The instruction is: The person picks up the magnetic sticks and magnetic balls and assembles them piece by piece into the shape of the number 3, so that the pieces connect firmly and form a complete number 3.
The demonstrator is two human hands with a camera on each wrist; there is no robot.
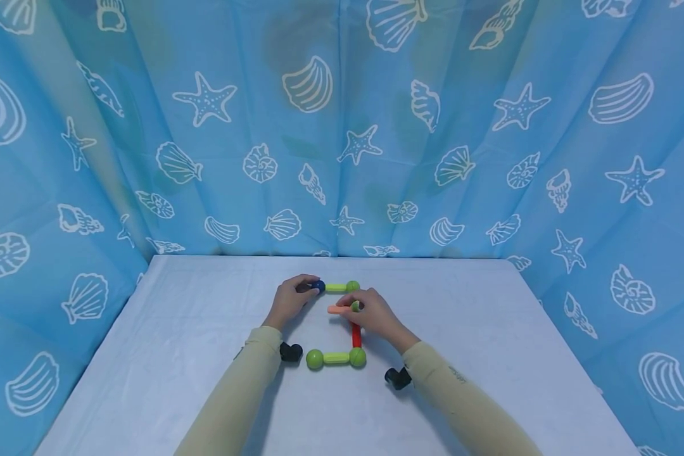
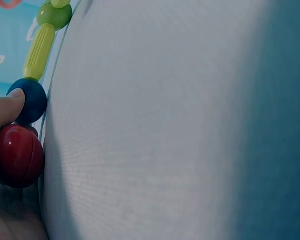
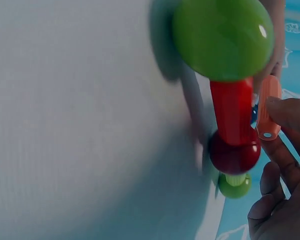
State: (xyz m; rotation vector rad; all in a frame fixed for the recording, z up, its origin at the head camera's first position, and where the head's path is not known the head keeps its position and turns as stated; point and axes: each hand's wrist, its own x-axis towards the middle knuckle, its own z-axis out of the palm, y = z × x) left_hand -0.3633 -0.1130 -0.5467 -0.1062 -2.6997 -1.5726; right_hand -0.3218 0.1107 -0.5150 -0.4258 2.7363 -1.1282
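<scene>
My left hand [image 1: 289,299] pinches a dark blue ball [image 1: 318,287] at the far left of a toy frame of balls and bars. Its thumb lies on the blue ball [image 2: 34,101] in the left wrist view. A glossy red ball [image 2: 19,156] sits just below, close to the palm; whether it joins the blue one is hidden. My right hand [image 1: 379,315] pinches a short orange bar [image 1: 337,310] between thumb and fingers, above the frame's right side. In the right wrist view the orange bar [image 3: 269,107] shows a hole in its end, beside a dark red ball [image 3: 235,151].
A yellow-green bar [image 1: 335,287] runs from the blue ball to a green ball [image 1: 353,286]. A red bar [image 1: 356,336] leads to the near green ball [image 1: 357,357]. Another yellow-green bar [image 1: 336,358] joins that to a green ball [image 1: 315,359]. Shell-patterned curtains surround the white table [image 1: 462,304].
</scene>
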